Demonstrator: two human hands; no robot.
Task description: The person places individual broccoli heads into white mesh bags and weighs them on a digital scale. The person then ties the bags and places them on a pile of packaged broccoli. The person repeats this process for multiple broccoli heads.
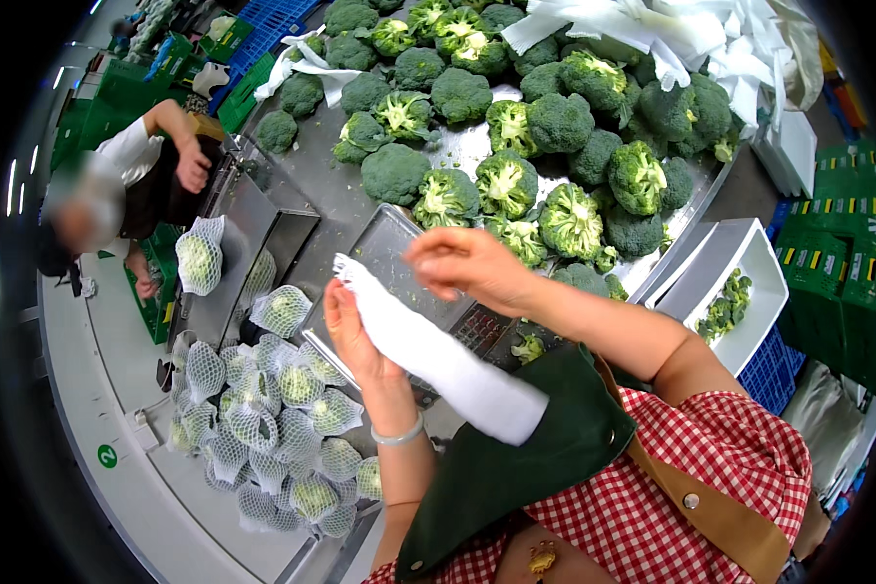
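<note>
A white foam net sleeve (438, 350), flattened and elongated, lies slantwise across my left hand (358, 336), whose thumb and fingers hold it near its fringed upper end. My right hand (467, 266) hovers to the right of that end, fingers loosely curled, with nothing seen in it. Below the hands is a metal weighing scale (387, 252) with a keypad. Loose broccoli heads (396, 174) are heaped on the metal table beyond my right hand. To the left of my left hand, many heads in white foam nets (299, 385) form a pile.
More foam nets (628, 29) lie over the broccoli at the top right. A white bin (755, 292) with broccoli pieces stands at the right, near green crates (825, 285). At the left a co-worker (131, 157) stands beside a metal stand (237, 226) with a netted head on it.
</note>
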